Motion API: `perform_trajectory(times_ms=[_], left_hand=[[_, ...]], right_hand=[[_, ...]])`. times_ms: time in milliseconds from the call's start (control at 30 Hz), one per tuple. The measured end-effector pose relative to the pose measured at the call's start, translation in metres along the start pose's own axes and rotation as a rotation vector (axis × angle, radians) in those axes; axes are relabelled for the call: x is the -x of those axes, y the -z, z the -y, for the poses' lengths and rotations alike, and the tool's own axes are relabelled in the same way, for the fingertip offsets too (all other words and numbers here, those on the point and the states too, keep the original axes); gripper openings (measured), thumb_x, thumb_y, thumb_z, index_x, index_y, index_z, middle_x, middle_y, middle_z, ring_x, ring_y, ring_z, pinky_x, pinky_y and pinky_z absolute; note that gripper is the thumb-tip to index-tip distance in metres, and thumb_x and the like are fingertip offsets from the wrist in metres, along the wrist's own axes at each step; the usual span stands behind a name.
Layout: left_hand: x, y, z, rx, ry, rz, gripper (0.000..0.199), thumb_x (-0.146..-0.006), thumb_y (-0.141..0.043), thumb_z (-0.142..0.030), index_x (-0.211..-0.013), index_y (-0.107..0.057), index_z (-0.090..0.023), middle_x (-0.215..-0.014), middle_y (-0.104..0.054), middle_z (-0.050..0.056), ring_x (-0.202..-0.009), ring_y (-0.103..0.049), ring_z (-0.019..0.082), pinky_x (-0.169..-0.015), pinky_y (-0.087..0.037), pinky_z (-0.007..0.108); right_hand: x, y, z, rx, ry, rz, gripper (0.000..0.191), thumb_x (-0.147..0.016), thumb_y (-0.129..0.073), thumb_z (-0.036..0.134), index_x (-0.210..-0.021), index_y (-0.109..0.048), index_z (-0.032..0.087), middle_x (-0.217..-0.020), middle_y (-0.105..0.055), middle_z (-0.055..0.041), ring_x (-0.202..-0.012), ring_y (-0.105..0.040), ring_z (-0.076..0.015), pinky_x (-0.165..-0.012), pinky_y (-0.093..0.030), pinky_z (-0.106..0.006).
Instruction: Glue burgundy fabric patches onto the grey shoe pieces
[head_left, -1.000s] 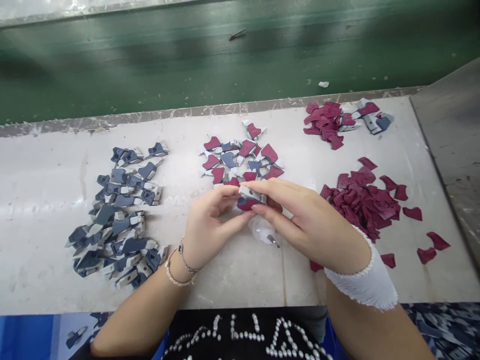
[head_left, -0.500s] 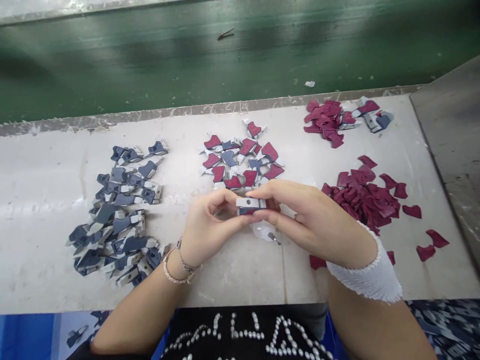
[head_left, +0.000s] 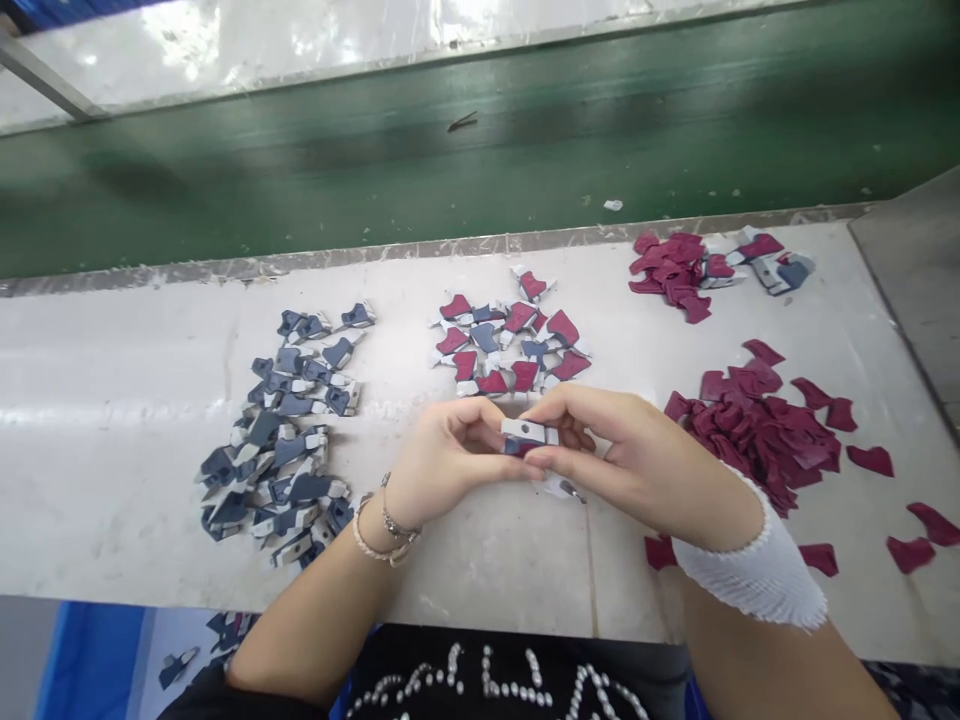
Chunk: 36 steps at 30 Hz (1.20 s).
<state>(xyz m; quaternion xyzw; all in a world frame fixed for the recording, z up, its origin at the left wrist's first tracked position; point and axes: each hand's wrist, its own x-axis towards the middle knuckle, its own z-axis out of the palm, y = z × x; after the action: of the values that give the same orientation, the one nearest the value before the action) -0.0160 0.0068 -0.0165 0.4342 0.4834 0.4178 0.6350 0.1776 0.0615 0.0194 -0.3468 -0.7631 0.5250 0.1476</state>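
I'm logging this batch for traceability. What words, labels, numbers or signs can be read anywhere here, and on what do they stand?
Nothing can be read for certain. The beaded design on the black top looks like letters, but it is cut off at the edge of the view and cannot be read. The white and navy piece shows no visible print.

Black studded top, bracelets on one wrist, white mesh on the other

The black top (head_left: 517, 685) carries pearl-like studs (head_left: 487, 672) set in lines that form large letter shapes, cut off by the bottom of the view. The left wrist (head_left: 397, 510) wears a thin metal chain bracelet (head_left: 395, 525) and a strand of cream beads (head_left: 373, 548). The right wrist (head_left: 720, 535) is wrapped in a white mesh sleeve (head_left: 750, 575) with a ruffled edge.
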Motion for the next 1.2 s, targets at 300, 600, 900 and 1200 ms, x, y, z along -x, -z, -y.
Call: perform_trajectory(times_ms=[300,600,900,1200], left_hand=[[-0.002,0.045,-0.018,-0.508,-0.227,-0.209,0.027,-0.089,-0.065,-0.034,-0.113,-0.066,-0.024,-0.106,-0.073,0.009,-0.094,-0.072,0.023,-0.084,-0.061,0.041],[-0.011,0.119,0.003,-1.240,-0.106,-0.791,0.034,-0.085,-0.059,-0.026,-0.116,-0.062,-0.012,-0.120,-0.060,0.025,-0.123,-0.050,0.047,-0.103,-0.034,0.068],[-0.003,0.090,-0.016,-0.827,-0.251,-0.845,0.029,-0.086,-0.066,-0.036,-0.113,-0.064,-0.022,-0.107,-0.066,0.009,-0.102,-0.066,0.029,-0.091,-0.055,0.048],[0.003,0.036,-0.030,0.319,-0.001,-0.162,0.030,-0.095,-0.059,-0.025,-0.124,-0.054,-0.029,-0.119,-0.064,0.004,-0.111,-0.069,0.024,-0.091,-0.061,0.030]], right_hand=[[-0.001,0.000,-0.007,-0.075,-0.146,-0.186,0.038,-0.101,-0.044,0.045,-0.132,-0.046,0.024,-0.113,-0.063,-0.0096,-0.100,-0.062,-0.0231,-0.082,-0.052,-0.038],[0.022,0.035,-0.024,0.050,-0.118,0.054,0.034,-0.086,-0.067,0.029,-0.119,-0.060,0.024,-0.112,-0.064,-0.0063,-0.099,-0.061,-0.0220,-0.085,-0.052,-0.037],[-0.005,0.001,-0.024,-0.064,0.018,0.310,0.031,-0.082,-0.075,0.031,-0.111,-0.067,0.022,-0.109,-0.068,-0.0037,-0.102,-0.061,-0.0209,-0.092,-0.048,-0.035],[0.023,0.027,-0.014,-0.600,0.102,0.088,0.040,-0.097,-0.054,0.036,-0.134,-0.036,0.034,-0.078,-0.056,0.0029,-0.063,-0.050,-0.0140,-0.056,-0.042,-0.025]])
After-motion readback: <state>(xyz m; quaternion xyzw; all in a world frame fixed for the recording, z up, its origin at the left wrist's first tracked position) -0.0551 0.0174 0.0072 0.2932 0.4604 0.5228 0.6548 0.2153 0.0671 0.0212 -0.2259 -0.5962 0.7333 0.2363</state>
